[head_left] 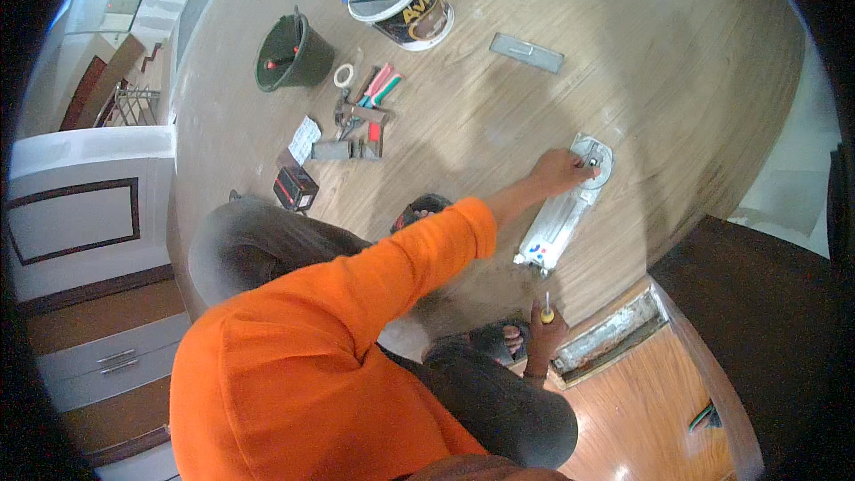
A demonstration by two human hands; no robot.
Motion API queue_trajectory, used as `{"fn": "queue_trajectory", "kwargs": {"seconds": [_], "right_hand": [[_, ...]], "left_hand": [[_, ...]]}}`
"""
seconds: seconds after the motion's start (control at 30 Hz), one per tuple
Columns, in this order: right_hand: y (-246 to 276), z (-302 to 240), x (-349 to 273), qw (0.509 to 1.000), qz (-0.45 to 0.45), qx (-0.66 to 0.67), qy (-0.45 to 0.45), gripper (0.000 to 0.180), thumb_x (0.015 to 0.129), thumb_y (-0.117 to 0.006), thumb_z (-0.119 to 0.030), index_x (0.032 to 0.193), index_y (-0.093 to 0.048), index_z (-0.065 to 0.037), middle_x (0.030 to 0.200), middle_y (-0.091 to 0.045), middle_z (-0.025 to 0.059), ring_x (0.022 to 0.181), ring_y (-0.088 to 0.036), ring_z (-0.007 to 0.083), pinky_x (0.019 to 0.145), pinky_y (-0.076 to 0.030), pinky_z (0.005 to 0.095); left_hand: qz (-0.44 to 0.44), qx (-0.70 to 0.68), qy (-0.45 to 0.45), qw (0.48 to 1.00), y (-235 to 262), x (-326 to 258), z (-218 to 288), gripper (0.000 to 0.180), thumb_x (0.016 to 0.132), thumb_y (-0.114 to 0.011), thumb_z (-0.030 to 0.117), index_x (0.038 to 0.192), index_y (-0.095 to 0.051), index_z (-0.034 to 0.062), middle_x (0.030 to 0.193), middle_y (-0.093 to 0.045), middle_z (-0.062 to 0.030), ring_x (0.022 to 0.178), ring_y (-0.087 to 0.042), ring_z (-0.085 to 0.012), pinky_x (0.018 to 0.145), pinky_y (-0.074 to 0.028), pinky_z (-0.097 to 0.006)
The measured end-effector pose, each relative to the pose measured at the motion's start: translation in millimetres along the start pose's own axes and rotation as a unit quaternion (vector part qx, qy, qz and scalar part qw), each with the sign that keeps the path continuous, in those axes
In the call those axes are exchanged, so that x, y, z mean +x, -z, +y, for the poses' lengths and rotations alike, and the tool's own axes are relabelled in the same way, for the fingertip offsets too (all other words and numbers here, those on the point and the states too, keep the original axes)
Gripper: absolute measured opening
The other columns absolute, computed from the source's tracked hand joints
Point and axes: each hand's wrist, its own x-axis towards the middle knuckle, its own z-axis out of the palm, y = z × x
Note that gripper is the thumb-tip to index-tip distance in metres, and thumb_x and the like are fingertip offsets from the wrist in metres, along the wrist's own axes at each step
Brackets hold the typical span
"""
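My left hand (559, 169), at the end of an orange sleeve, reaches out to the round end of a long silver metal floor fitting (557, 233) that lies on the wooden floor. Its fingers rest on the round plate (595, 160) and seem to pinch a small part there. My right hand (545, 331) is down by my knee, shut on a small screwdriver with a yellow handle (547, 311), tip pointing up. The screwdriver is a short way below the fitting's near end and does not touch it.
A rectangular recess (610, 335) is cut into the floor beside my right hand. Farther off lie a flat metal cover plate (527, 52), a white paint bucket (401, 4), a dark bucket (289, 53), a tape roll (344, 76), scattered hand tools (361, 116) and a black-and-red box (296, 189).
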Motion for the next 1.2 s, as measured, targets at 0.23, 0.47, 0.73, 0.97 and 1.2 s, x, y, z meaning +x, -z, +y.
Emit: {"fn": "queue_trajectory", "kwargs": {"seconds": [0.23,0.47,0.73,0.97,1.2], "right_hand": [[32,-18,52,0.999,-0.023,0.011,0.041,0.03,0.085,-0.073,-0.02,0.074,-0.057,0.003,0.059,-0.054,0.0146,0.053,-0.042,0.0219,0.053,-0.041,0.0389],[101,-90,89,0.992,-0.017,-0.021,0.124,0.031,0.087,-0.07,-0.017,0.072,-0.051,0.002,0.057,-0.049,0.0123,0.053,-0.04,0.019,0.052,-0.038,0.0374],[134,-147,97,0.978,-0.054,-0.058,0.194,0.033,0.087,-0.071,-0.016,0.071,-0.047,0.001,0.057,-0.043,0.0088,0.055,-0.035,0.014,0.05,-0.034,0.0337],[110,-200,81,0.954,-0.153,-0.134,0.221,0.032,0.085,-0.072,-0.016,0.071,-0.048,0.001,0.056,-0.043,0.0104,0.054,-0.036,0.0161,0.05,-0.035,0.0349],[75,-241,62,0.924,-0.247,-0.163,0.241,0.022,0.082,-0.073,-0.014,0.075,-0.058,0.001,0.064,-0.058,0.018,0.055,-0.054,0.0302,0.054,-0.043,0.0397]], "left_hand": [[-0.085,0.131,-0.096,0.983,43,11,43,0.062,0.088,-0.05,0.064,0.072,-0.072,0.009,0.069,-0.066,-0.0182,0.07,-0.066,-0.0331,0.065,-0.052,-0.047],[-0.322,-0.127,-0.117,0.931,102,20,169,0.053,0.092,-0.054,0.056,0.071,-0.065,0.0083,0.052,-0.047,-0.0011,0.041,-0.041,-0.0156,0.041,-0.035,-0.033],[-0.407,-0.298,0.02,0.863,214,-94,99,0.04,0.096,-0.057,0.042,0.07,-0.052,0.0121,0.052,-0.03,0.0099,0.042,-0.026,-0.0031,0.037,-0.019,-0.023],[-0.273,-0.49,0.186,0.807,222,-148,-74,0.042,0.096,-0.057,0.041,0.065,-0.043,0.0164,0.055,-0.03,0.0087,0.042,-0.024,-0.0053,0.039,-0.019,-0.024],[0.008,-0.567,0.21,0.797,239,-90,-180,0.059,0.086,-0.056,0.068,0.059,-0.041,0.0181,0.051,-0.029,0.0059,0.039,-0.023,-0.0108,0.039,-0.018,-0.028]]}}
